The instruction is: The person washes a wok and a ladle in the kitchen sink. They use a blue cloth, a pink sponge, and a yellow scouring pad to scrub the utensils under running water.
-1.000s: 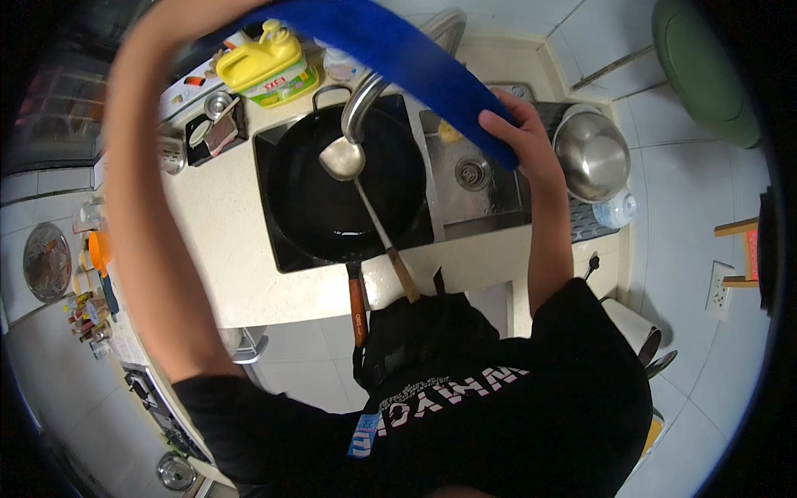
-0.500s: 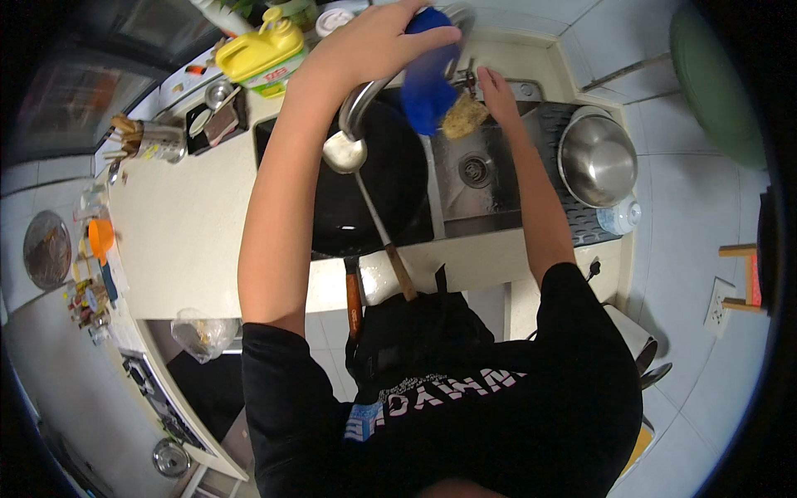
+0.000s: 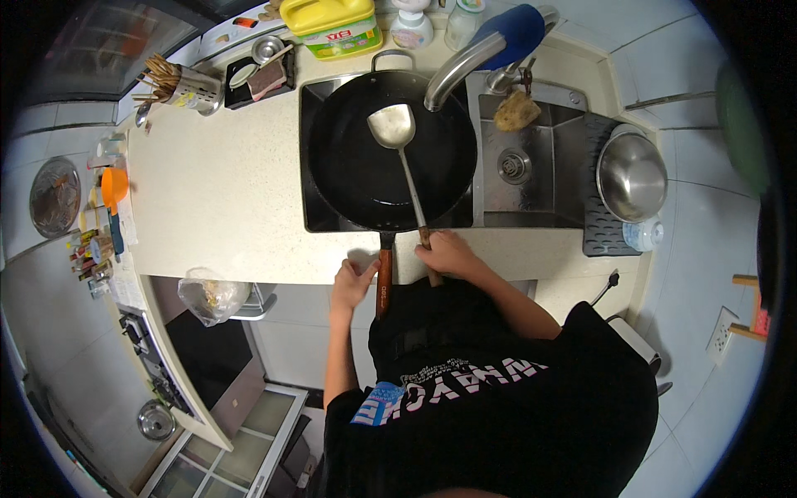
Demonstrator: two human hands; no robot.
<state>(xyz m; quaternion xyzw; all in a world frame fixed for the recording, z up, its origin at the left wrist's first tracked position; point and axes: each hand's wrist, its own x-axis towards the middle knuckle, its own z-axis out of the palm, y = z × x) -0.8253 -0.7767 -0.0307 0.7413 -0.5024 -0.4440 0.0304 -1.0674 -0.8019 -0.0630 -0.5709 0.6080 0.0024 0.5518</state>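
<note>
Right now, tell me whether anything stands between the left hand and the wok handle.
Nothing visible does: the left hand is right at the wok handle, on its left side. The right hand holds the spatula handle, off to the other side.

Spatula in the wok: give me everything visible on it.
The spatula has a broad, spade-shaped, silvery metal blade, a long thin metal-looking shaft and a brown, wood-looking handle. It slants across the black wok, blade over the interior on the far side, handle extending past the near rim toward the person. The right hand grips the handle. Whether the blade touches the wok's bottom is unclear.
</note>
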